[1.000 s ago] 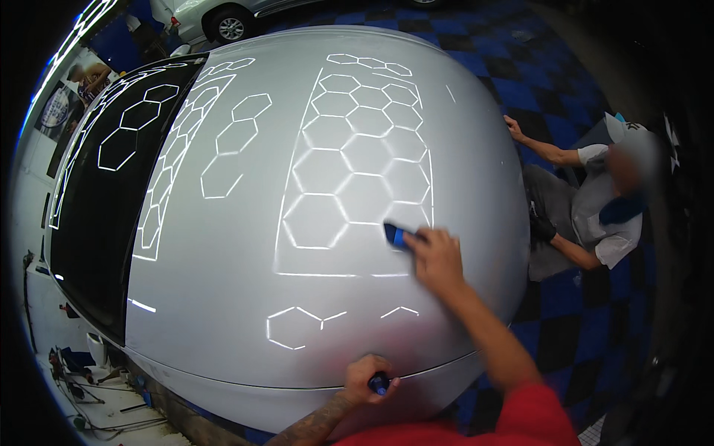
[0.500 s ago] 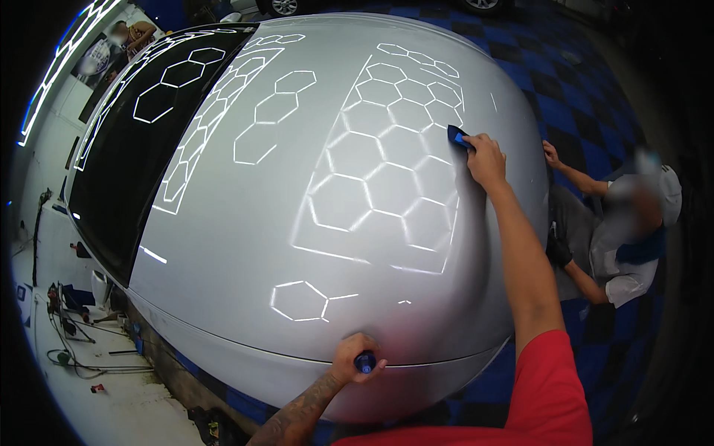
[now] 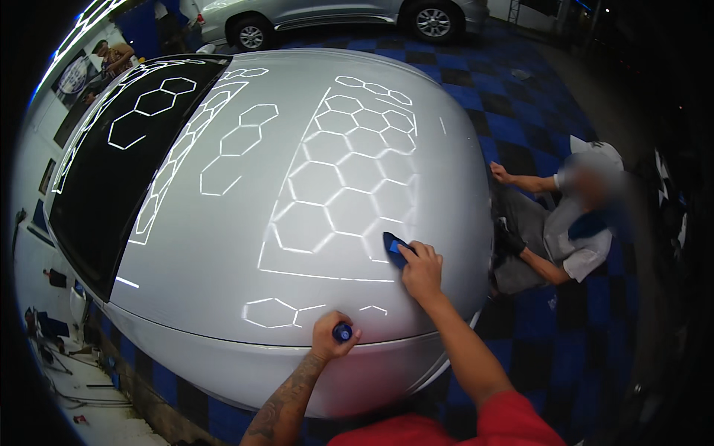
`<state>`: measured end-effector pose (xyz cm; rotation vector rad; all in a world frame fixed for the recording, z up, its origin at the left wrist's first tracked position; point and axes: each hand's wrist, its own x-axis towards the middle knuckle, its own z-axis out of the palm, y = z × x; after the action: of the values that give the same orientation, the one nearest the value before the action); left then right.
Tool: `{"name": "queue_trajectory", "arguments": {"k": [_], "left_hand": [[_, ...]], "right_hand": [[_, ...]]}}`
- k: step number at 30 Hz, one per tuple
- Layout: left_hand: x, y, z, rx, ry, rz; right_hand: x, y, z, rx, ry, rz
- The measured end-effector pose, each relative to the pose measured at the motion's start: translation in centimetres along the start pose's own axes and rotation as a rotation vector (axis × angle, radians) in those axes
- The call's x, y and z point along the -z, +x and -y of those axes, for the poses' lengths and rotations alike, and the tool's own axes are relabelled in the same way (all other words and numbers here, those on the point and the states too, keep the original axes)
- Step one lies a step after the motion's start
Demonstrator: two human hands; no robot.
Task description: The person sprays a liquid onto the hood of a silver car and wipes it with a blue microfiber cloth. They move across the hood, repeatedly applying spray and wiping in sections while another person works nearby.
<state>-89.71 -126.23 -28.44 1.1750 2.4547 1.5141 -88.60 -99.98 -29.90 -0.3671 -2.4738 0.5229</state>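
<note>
Drawn back toward my left hand (image 3: 327,338) over the last half second, my right hand (image 3: 424,275) has swept the blue-and-black block (image 3: 396,249) from farther up the silver car panel (image 3: 208,253) to nearer its close edge. My right fingers are bent and closed on the block, with no slack that I can see; its dark end juts ahead and to the left of them. My left fingers curl around a dark blue bottle (image 3: 342,331), its round end facing up, beside the panel's near seam. Whether that hand also rests on the metal, I cannot tell. Bright honeycomb reflections (image 3: 343,178) spread beyond and left of my right fingertips; well off to their right, a co-worker (image 3: 554,234) crouches by the panel's end. Good work here, I judge, calls for the block's face kept flat, light even pressure, straight overlapping strokes, and the bottle held clear of the panel.
</note>
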Motion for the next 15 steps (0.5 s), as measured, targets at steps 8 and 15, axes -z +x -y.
{"name": "queue_trajectory", "arguments": {"k": [8, 15], "left_hand": [[-0.4, -0.2, 0.3, 0.035, 0.077, -0.024], [-0.2, -0.1, 0.0, 0.095, 0.091, -0.079]], "right_hand": [[1.7, -2.1, 1.2, 0.016, 0.012, 0.125], [0.1, 7.4, -5.3, -0.051, 0.000, 0.195]]}}
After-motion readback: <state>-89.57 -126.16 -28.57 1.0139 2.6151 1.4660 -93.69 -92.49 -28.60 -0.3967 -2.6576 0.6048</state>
